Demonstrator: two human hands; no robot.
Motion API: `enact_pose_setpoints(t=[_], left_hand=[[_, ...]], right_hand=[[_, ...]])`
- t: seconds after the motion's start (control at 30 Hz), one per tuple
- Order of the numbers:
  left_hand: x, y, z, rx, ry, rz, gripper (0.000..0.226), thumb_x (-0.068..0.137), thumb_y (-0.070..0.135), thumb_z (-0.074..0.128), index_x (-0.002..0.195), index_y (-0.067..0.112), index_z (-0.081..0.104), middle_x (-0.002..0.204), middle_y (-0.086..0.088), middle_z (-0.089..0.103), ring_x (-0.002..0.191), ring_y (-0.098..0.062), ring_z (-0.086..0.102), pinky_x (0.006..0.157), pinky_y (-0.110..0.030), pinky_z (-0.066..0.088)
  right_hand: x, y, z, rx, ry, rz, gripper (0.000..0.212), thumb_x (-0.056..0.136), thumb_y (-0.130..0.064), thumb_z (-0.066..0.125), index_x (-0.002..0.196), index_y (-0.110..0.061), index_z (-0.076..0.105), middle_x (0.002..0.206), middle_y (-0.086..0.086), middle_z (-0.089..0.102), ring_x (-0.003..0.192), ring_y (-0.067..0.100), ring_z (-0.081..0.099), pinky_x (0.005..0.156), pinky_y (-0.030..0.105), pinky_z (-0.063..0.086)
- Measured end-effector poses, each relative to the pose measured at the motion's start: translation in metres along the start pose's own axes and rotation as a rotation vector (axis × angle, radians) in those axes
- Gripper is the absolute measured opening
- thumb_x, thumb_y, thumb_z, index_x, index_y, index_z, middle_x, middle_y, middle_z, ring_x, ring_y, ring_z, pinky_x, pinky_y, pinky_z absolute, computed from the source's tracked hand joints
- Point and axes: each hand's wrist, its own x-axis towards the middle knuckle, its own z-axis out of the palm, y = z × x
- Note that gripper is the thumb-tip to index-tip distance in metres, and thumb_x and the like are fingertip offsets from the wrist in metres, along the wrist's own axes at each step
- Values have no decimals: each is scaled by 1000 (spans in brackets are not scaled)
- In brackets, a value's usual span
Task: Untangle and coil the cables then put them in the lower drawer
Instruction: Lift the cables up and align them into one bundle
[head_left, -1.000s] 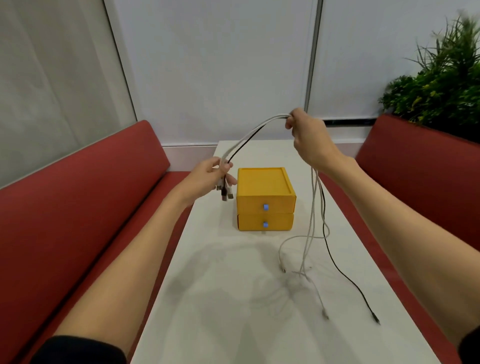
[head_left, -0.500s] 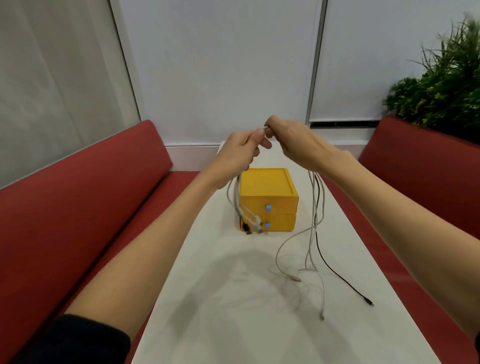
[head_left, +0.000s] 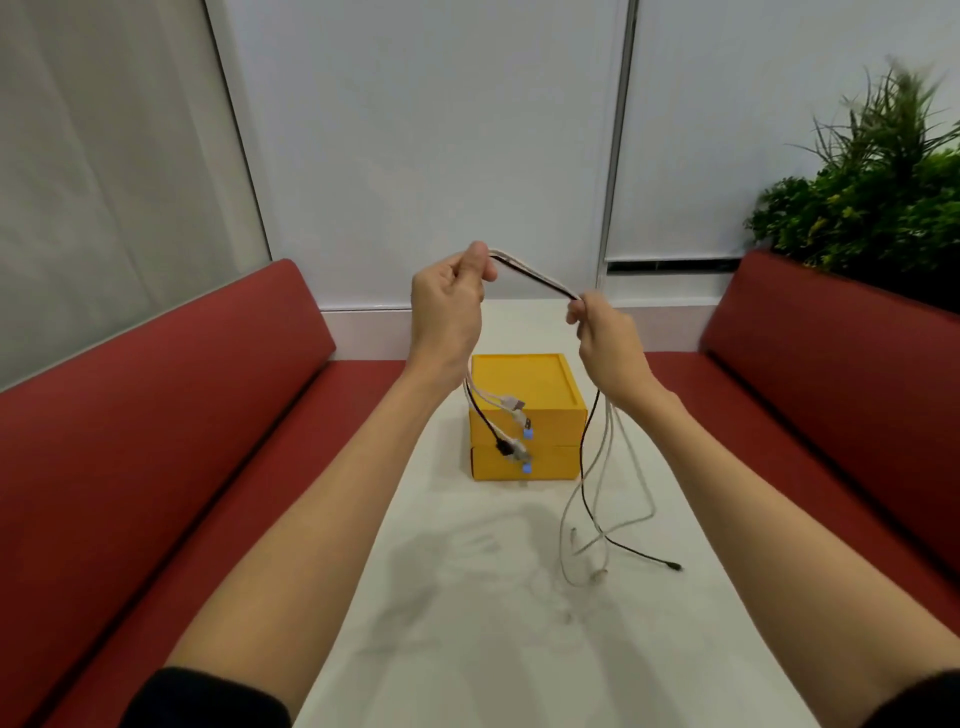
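The left hand (head_left: 449, 312) is raised over the tabletop (head_left: 457, 639), its grip closed on the cables (head_left: 535, 276): thumb and curled fingers pinch the bundle at the top of the hand. From that grip the bundle runs as a short, nearly taut span, sloping down and to the right into the grip of the right hand (head_left: 605, 338). That hand has its fingers curled round the same bundle and sits a little lower than the left.

Below the left grip the short ends hang along the wrist and finish in USB plugs (head_left: 514, 404), which dangle in front of the yellow drawer box (head_left: 519, 382). Below the right grip the long ends drop past the box's right side to the tabletop. There the white cables (head_left: 607, 447) lie in loose crossing loops and the black cable (head_left: 670, 565) trails out to the right.

The box stands on the tabletop, beneath and just beyond both grips. Its lower drawer (head_left: 550, 463) is closed, with a small blue knob (head_left: 527, 469) at the front; the upper drawer (head_left: 558, 427) is closed too.

Red benches (head_left: 156, 441) flank the tabletop, and a green plant (head_left: 872, 208) stands behind the right one.
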Motion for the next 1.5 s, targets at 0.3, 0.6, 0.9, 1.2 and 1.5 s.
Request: enact_pose_setpoints(t=[0.3,0.6,0.9,1.2,1.5], left_hand=[[-2,-13,-7,-136,64,-55,37,100,31,47,67,17,55,47,8,25,41,-6,19,40,-20,18],[-14,-41,-42,20,-426,-310,27,97,33,51,91,11,66,51,6,42,44,-8,35,45,-19,31],[-5,-1,-24,27,-603,-392,37,94,38,55,115,8,63,66,3,54,53,-9,48,55,-22,42],[8,30,7,-127,-623,-446,38,104,36,32,85,13,56,51,11,36,39,-2,24,39,-16,17],[2,31,14,-218,-428,-259,33,103,30,40,77,14,53,46,13,33,38,-1,22,35,-13,17]], right_hand=[[-6,26,-5,545,43,695,31,101,-9,27,76,-14,44,60,1,32,47,13,27,36,18,25],[21,11,-57,623,28,547,34,103,-17,27,73,-17,42,54,-3,32,34,4,25,34,15,21],[34,-43,-61,-71,-175,-68,25,101,-8,33,87,-12,54,67,-17,43,56,3,42,47,9,31],[26,-54,-45,-94,-222,-266,17,98,-4,35,94,-7,51,69,2,47,59,20,41,50,21,27],[5,-22,-13,677,-262,137,31,105,-24,31,78,-15,44,52,-6,31,43,10,31,44,25,36]])
